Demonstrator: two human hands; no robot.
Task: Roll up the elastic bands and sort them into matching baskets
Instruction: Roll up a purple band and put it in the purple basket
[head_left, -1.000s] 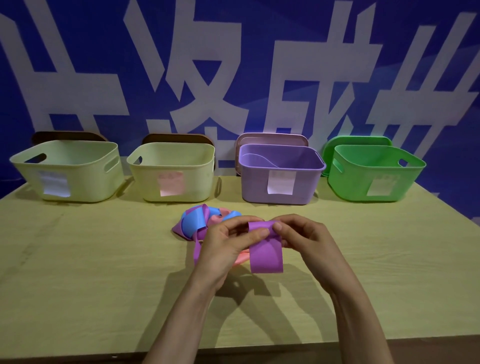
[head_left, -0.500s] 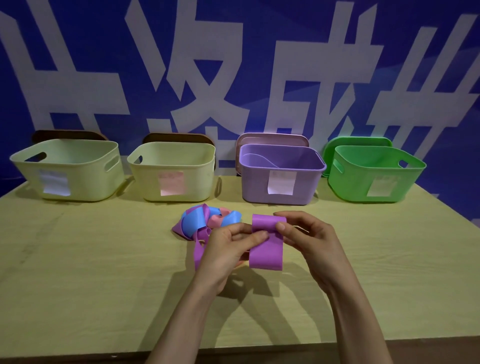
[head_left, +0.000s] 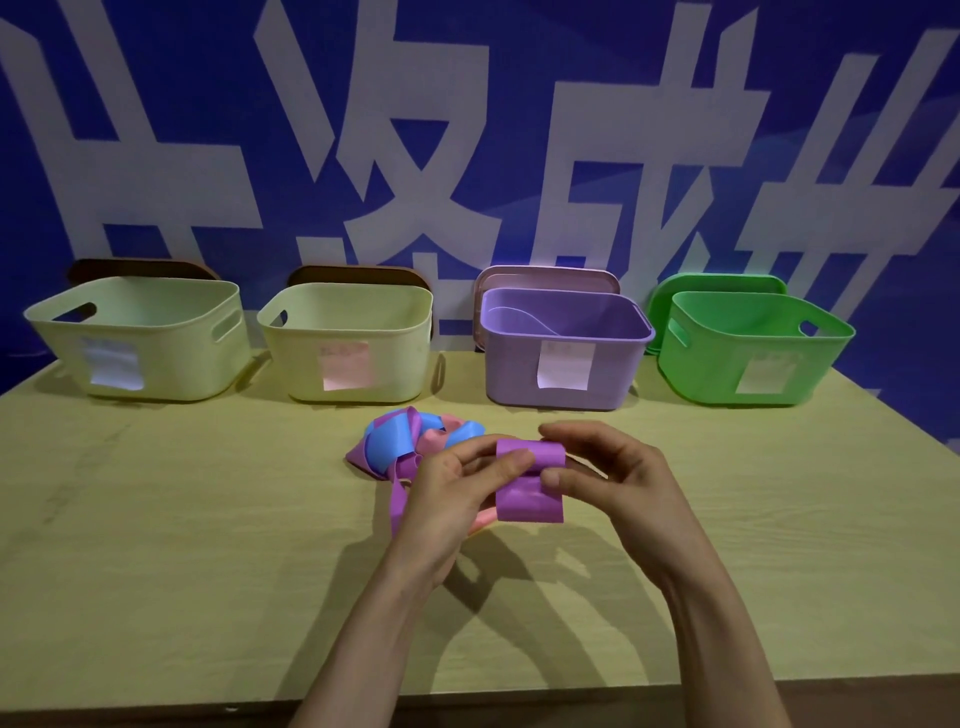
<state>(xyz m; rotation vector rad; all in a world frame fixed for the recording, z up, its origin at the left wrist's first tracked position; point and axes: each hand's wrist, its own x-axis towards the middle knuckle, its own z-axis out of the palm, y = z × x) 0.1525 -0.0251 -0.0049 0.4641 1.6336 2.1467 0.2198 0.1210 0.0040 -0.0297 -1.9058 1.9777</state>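
A purple elastic band (head_left: 530, 483) is held above the table between both hands, its top end curled into a roll and its lower part hanging flat. My left hand (head_left: 457, 493) pinches the roll from the left with the thumb on top. My right hand (head_left: 613, 478) grips it from the right. Behind my left hand lies a tangled pile of bands (head_left: 410, 441) in blue, pink and purple. A row of baskets stands at the back: two pale yellow baskets (head_left: 140, 338) (head_left: 348, 343), a purple basket (head_left: 566, 348) and a green basket (head_left: 748, 348).
Each basket carries a paper label on its front. Lids lean behind the baskets against the blue wall with large white characters. The wooden table (head_left: 182, 545) has its front edge near the bottom of the view and its right edge slanting past the green basket.
The roll at the top of the purple band has grown thicker and the hanging part shorter. Both hands have shifted their fingers around the roll.
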